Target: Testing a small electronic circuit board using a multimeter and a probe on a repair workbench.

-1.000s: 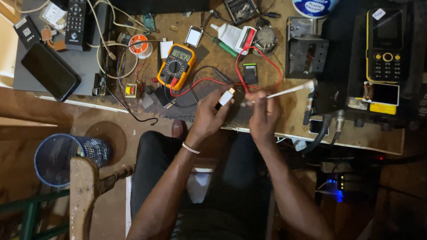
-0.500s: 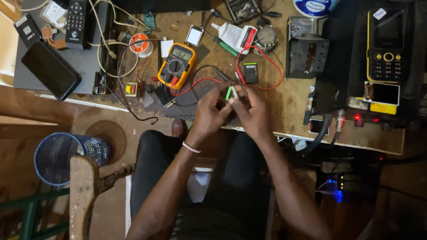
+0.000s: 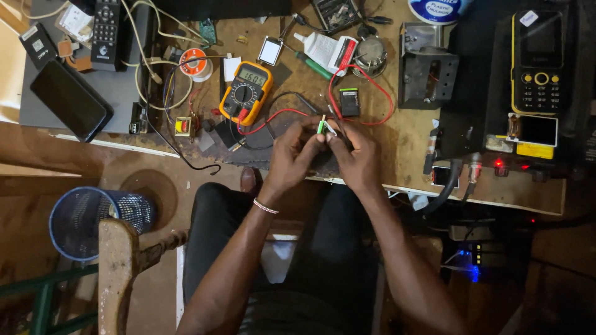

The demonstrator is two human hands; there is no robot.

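Pinching one small green-white part [image 3: 322,126]: left hand [image 3: 290,156], right hand [image 3: 357,158], both grips clenched; one multimeter [image 3: 246,93] near.

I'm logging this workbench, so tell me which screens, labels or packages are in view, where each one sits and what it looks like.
Multimeter: bench centre-left, yellow and black body, grey lit display, round dial.
Smartphone: left end, flat black rectangle, dark screen.
Keypad phone: right end, black with yellow trim, dark screen.
Remote control: top left, black, rows of buttons.
White tube: top centre, white with red label.
Small green-and-white part: pinched between left hand and right hand.
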